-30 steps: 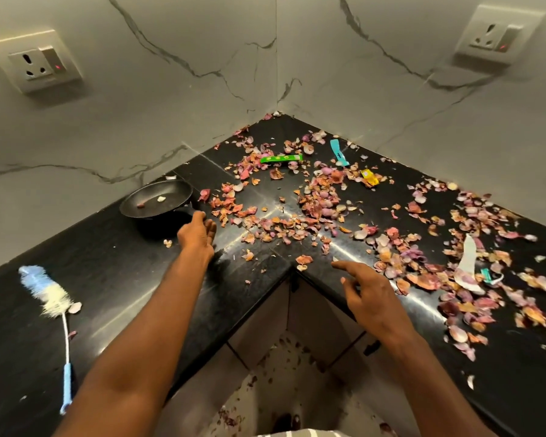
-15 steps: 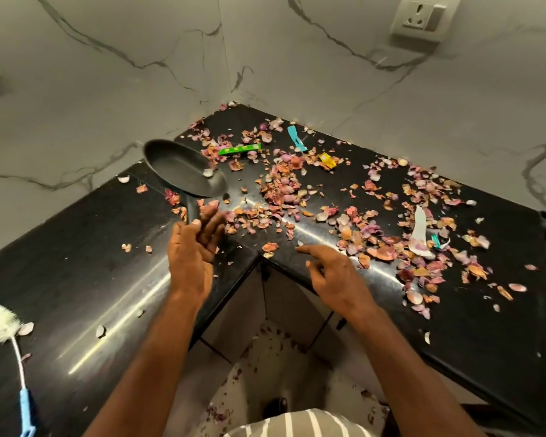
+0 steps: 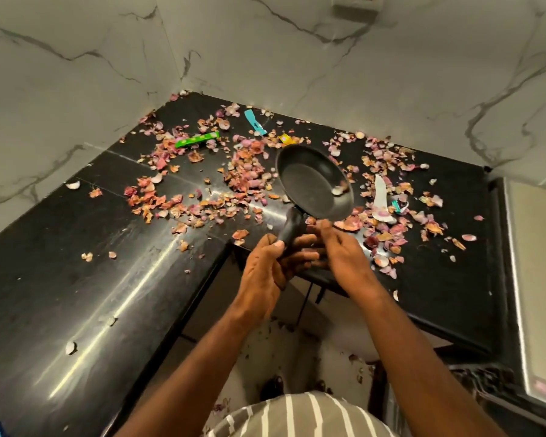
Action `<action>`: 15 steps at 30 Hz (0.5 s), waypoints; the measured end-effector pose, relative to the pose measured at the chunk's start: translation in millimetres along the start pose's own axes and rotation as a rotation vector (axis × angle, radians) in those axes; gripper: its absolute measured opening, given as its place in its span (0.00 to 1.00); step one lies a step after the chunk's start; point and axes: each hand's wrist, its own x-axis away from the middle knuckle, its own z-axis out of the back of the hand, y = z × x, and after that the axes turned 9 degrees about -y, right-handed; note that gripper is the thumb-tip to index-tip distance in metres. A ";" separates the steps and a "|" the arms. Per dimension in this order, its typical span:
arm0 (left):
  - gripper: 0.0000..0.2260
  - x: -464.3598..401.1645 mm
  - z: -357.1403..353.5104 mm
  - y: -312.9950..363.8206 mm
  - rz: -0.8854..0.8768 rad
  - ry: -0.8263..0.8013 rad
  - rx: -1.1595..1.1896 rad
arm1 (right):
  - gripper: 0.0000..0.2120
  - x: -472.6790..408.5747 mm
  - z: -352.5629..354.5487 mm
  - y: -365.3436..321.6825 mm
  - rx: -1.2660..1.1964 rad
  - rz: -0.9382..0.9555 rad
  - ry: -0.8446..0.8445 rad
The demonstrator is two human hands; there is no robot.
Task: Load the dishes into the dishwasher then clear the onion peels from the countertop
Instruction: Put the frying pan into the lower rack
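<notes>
left hand (image 3: 267, 269) grips pan (image 3: 314, 181) handle, pan raised over countertop (image 3: 108, 279) | right hand (image 3: 344, 250) fingers loosely bent beside handle, contact unclear | onion peels (image 3: 243, 171), green wrapper (image 3: 197, 139) scattered; print unreadable

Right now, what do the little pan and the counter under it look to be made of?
Pan: likely metal with a matte black nonstick coating, since it is dull and barely reflects; its handle looks like plastic.
Countertop: polished black stone, possibly granite, with mirror-like streaks of light.
</notes>
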 end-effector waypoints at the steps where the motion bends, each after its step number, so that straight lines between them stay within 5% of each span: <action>1: 0.04 -1.3 -5.6 -4.8 0.030 -0.021 -0.008 | 0.21 3.3 3.4 -3.3 -0.113 -0.040 0.027; 6: 0.13 -1.8 -26.1 -27.6 0.199 -0.188 -0.118 | 0.28 15.1 26.1 14.2 -0.381 -0.124 0.187; 15: 0.11 -2.7 -41.6 -66.1 0.467 -0.430 -0.396 | 0.27 72.3 69.5 57.3 -0.483 -0.059 0.476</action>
